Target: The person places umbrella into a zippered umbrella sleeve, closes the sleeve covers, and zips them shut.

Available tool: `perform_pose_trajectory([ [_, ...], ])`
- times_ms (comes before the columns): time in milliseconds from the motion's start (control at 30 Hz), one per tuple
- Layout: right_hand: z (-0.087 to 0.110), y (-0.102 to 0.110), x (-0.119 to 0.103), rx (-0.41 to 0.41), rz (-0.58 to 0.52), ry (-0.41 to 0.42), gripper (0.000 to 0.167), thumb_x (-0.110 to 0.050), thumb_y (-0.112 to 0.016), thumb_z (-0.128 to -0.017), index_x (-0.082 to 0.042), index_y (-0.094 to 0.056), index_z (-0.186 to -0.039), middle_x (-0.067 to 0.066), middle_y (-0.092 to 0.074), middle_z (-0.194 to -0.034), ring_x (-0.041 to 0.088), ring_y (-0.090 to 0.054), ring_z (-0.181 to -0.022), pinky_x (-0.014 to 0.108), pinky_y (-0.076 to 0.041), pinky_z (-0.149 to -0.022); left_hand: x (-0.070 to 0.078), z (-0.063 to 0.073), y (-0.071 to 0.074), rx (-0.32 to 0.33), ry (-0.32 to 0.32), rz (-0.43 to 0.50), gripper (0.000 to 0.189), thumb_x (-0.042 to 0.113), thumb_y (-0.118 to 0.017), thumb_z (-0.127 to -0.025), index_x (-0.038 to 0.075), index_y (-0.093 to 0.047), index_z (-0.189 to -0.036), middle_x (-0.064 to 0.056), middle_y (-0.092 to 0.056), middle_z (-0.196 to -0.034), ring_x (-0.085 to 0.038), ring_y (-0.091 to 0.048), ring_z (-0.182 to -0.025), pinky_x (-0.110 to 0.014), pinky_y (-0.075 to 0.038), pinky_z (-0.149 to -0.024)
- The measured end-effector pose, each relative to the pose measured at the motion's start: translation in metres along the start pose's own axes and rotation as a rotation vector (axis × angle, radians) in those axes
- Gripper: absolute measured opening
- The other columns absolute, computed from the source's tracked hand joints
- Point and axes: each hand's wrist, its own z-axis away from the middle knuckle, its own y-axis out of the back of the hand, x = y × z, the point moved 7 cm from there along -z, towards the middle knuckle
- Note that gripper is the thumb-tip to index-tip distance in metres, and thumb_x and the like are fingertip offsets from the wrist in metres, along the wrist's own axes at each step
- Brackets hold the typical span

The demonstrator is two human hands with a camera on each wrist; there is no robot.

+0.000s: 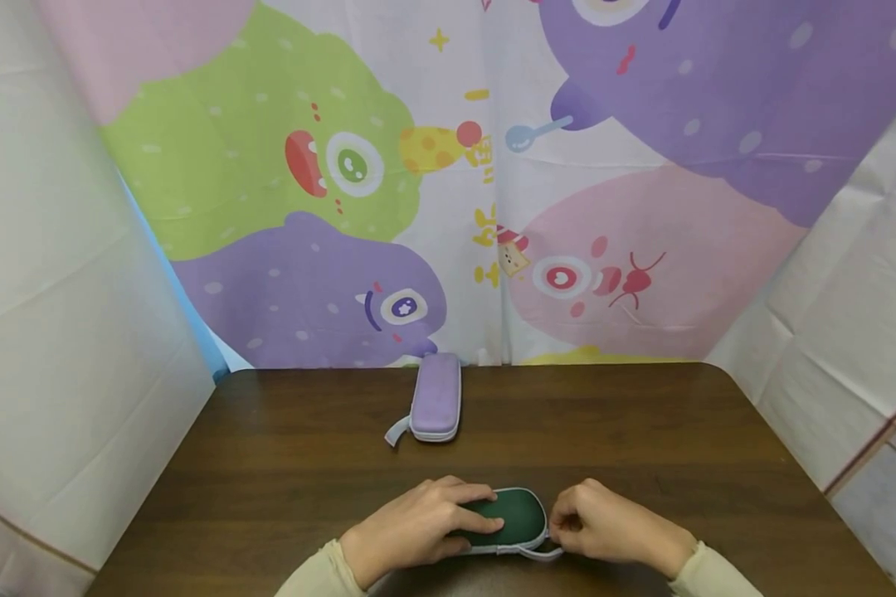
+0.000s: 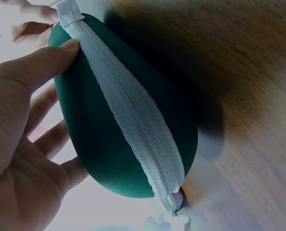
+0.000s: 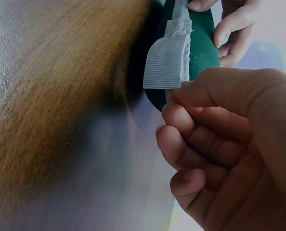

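Note:
A dark green zip case (image 1: pixel 518 516) with pale grey zipper edging lies near the front of the table. My left hand (image 1: pixel 433 522) grips its left part, fingers across the lid and thumb along the near side, beside the zipper tape (image 2: pixel 133 113) in the left wrist view. At the right end, my right hand (image 1: pixel 605 524) pinches the zipper pull between thumb and forefinger, its other fingers curled; the fingertips mostly hide the pull. A grey fabric strap (image 3: pixel 164 65) loops out just beside those fingertips. The zipper looks closed along the side facing the left wrist camera.
A lilac zip case (image 1: pixel 436 396) with a grey strap (image 1: pixel 397 432) lies farther back, near the table's far edge. Behind the brown wooden table (image 1: pixel 605 431) hangs a curtain (image 1: pixel 463 191) printed with cartoon monsters, and pale cloth hangs on both sides.

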Motion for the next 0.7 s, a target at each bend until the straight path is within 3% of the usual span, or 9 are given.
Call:
perform_pose_trajectory([
  [700, 0.0011, -0.0034, -0.0035, 0.009, -0.007, 0.02, 0.016, -0.003, -0.071, -0.092, -0.014, -0.074, -0.08, -0.019, -0.058, -0.077, -0.012, -0.047, -0.066, 0.01, -0.046, -0.055, -0.0033, -0.0001, -0.0026, -0.011, 0.02, 0.038, 0.048, 0.021, -0.084, -0.087, 0.024, -0.072, -0.133, -0.001, -0.063, -0.141, -0.018, -0.065, -0.117, -0.029, -0.055, -0.098],
])
